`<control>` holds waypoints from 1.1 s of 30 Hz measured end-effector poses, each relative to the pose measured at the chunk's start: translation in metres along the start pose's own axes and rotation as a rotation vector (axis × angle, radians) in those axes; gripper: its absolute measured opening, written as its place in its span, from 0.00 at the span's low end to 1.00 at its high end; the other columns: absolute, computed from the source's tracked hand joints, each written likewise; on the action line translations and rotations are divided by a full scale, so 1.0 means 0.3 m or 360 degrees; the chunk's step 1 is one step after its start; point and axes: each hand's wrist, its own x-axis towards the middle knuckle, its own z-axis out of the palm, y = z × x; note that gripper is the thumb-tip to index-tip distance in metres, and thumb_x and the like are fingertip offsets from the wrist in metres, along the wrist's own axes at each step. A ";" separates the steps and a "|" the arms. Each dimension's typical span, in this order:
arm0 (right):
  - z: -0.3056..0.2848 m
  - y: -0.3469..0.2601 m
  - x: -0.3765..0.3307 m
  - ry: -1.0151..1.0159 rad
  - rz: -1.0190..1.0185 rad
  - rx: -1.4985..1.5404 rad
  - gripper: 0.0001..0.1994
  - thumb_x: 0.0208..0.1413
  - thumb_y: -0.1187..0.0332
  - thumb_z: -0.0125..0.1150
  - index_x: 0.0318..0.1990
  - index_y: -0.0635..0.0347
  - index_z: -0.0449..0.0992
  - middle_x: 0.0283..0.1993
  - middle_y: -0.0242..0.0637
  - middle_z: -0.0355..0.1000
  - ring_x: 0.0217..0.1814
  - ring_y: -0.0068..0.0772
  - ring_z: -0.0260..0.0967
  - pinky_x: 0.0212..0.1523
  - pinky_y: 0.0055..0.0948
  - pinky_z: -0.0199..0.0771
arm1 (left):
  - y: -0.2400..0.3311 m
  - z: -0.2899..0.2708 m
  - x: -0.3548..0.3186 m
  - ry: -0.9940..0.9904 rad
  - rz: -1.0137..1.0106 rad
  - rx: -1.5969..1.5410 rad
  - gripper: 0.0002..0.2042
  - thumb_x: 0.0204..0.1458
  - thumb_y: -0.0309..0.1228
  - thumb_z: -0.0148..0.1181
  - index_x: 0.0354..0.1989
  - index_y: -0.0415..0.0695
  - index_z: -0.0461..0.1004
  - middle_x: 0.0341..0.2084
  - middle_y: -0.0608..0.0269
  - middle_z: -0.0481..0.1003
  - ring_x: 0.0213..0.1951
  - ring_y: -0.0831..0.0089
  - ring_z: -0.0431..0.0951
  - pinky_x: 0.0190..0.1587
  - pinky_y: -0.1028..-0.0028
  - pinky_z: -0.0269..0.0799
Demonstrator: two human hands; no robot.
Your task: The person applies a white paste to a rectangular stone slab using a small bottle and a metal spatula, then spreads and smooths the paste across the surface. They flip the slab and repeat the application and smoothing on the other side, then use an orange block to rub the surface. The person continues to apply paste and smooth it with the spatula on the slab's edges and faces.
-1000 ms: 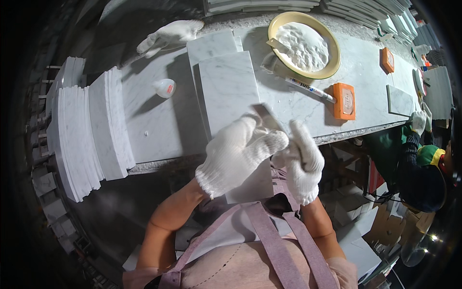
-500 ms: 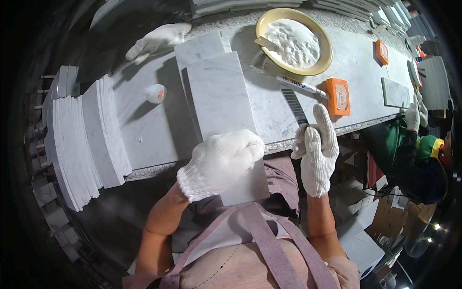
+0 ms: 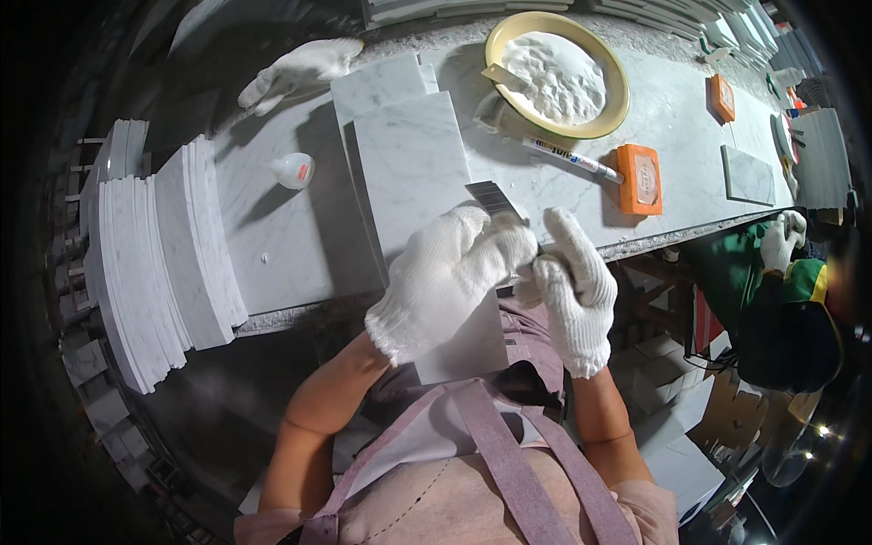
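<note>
In front of my body, both white-gloved hands are close together over a pale marble slab (image 3: 409, 150). My right hand (image 3: 572, 304) is closed on a thin dark striped blade (image 3: 491, 197), whose wide end points away to the left. The blade's near end is hidden between the gloves. My left hand (image 3: 450, 277) has its fingers curled in beside the blade, touching or nearly touching my right fingertips. What those fingers pinch, if anything, is hidden. The slab lies on another slab and runs beneath my left hand past the table's near edge.
A yellow basin (image 3: 622, 95) of white powder holds a flat scraper (image 3: 505, 78). Nearby lie a paint marker (image 3: 572, 161) and an orange box (image 3: 640, 180). Marble tiles (image 3: 168, 254) stand stacked at left, near a small bottle (image 3: 295, 171). A co-worker (image 3: 781, 300) sits at right.
My right hand has moved left, swinging the blade's wide end leftward over the slab. My left hand has shifted right to meet it. The co-worker's gloved hands have moved down.
</note>
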 end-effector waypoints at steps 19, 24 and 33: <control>-0.196 0.009 0.163 0.0612 -0.0382 -0.0346 0.19 0.67 0.77 0.60 0.65 0.61 0.75 0.41 0.31 0.80 0.33 0.16 0.74 0.35 0.18 0.74 | -0.126 -0.062 -0.029 0.0158 0.0692 0.0550 0.02 0.58 0.26 0.65 0.36 0.42 0.81 0.28 0.59 0.80 0.30 0.68 0.81 0.35 0.68 0.75; -0.312 -0.054 0.309 0.0621 -0.0530 -0.1129 0.11 0.65 0.71 0.64 0.53 0.60 0.83 0.39 0.37 0.82 0.36 0.27 0.79 0.37 0.25 0.76 | -0.175 -0.037 -0.018 0.0289 0.1171 0.0742 0.04 0.56 0.29 0.67 0.37 0.46 0.81 0.29 0.58 0.80 0.30 0.54 0.80 0.36 0.62 0.75; -0.263 -0.045 0.487 0.0471 -0.0696 -0.1860 0.10 0.64 0.66 0.61 0.49 0.49 0.85 0.45 0.40 0.82 0.42 0.43 0.81 0.44 0.37 0.79 | -0.173 -0.028 -0.016 0.0345 0.1153 0.0900 0.05 0.54 0.31 0.70 0.37 0.47 0.82 0.29 0.61 0.81 0.30 0.56 0.80 0.37 0.62 0.75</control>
